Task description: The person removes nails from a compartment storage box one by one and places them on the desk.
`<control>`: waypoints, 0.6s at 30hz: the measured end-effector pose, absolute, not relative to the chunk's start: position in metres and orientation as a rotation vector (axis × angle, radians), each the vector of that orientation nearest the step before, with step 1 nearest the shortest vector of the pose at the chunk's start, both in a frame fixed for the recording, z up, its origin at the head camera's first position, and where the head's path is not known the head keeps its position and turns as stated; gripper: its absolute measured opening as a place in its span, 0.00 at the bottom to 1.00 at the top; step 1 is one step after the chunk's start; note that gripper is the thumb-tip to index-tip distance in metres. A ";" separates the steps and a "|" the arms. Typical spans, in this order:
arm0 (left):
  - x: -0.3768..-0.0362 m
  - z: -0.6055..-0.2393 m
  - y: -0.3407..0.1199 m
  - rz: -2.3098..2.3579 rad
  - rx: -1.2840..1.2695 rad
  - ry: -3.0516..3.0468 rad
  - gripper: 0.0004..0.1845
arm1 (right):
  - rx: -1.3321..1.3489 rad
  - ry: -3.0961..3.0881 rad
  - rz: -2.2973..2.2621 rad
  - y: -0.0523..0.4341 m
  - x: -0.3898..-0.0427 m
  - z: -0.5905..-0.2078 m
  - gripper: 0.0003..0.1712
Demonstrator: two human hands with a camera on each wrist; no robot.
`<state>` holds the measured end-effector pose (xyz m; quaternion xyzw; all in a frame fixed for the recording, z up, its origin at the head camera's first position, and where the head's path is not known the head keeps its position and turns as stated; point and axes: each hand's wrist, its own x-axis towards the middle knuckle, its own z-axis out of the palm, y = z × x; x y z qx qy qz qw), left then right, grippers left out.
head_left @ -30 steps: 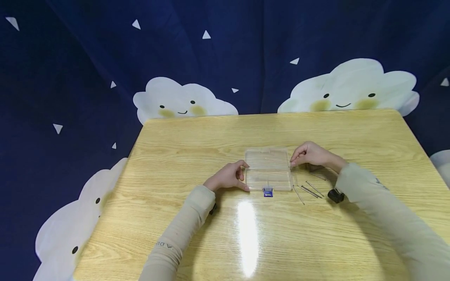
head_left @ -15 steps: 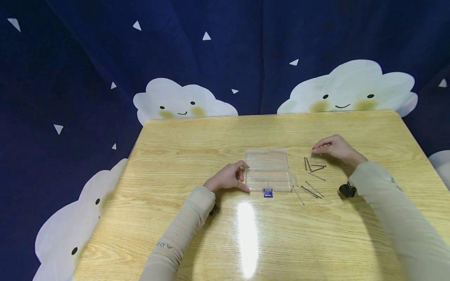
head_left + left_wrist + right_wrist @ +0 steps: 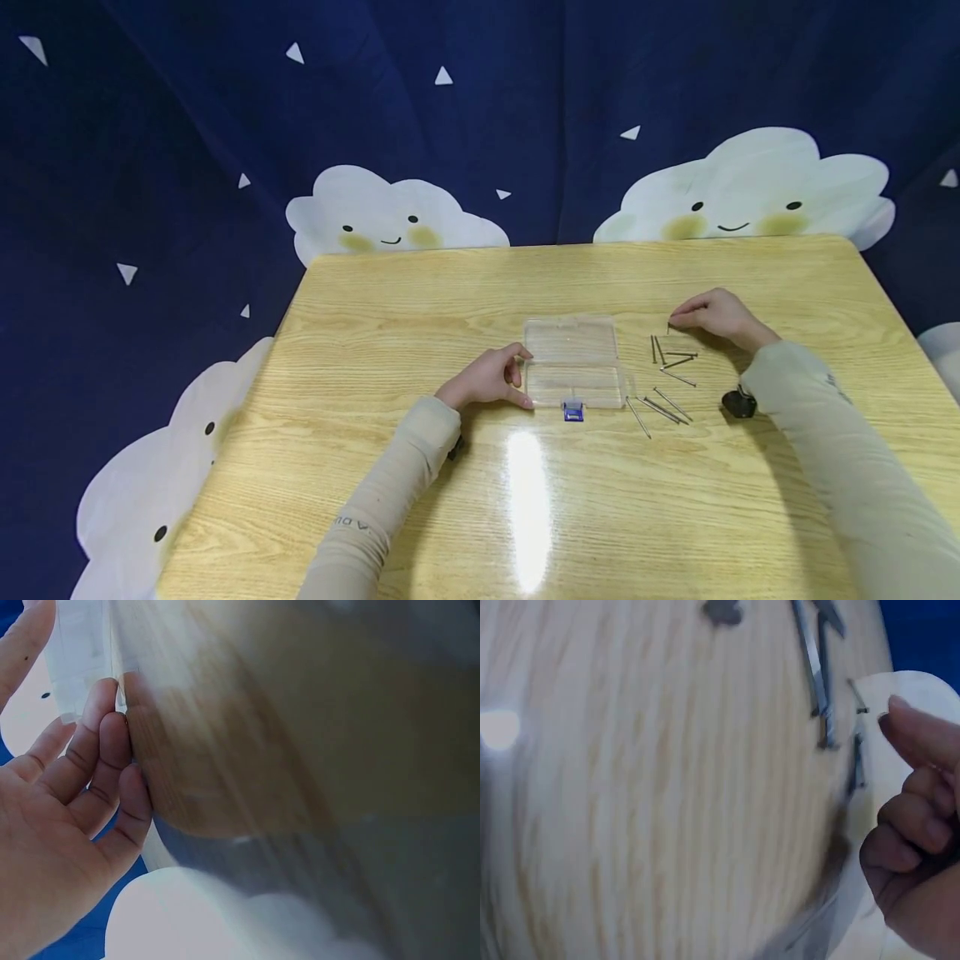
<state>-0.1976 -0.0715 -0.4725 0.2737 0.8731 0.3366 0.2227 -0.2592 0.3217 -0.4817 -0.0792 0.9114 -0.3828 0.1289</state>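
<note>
On table, L hand (image 3: 486,379) grip curled round clear box (image 3: 573,363), R hand (image 3: 712,315) grip pinching nail (image 3: 669,327).

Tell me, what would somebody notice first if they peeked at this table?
Probably the clear plastic box lying open in the middle of the wooden table, with the left hand holding its left edge. Next, the thin metal nails scattered to the right of the box, where the right hand pinches one at the far end of the pile. Behind the table hangs a dark blue curtain with smiling white clouds.
</note>
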 end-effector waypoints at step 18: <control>-0.199 -0.474 -0.073 0.939 0.786 2.414 0.37 | -0.980 2.109 -1.321 0.228 -0.266 -0.462 0.15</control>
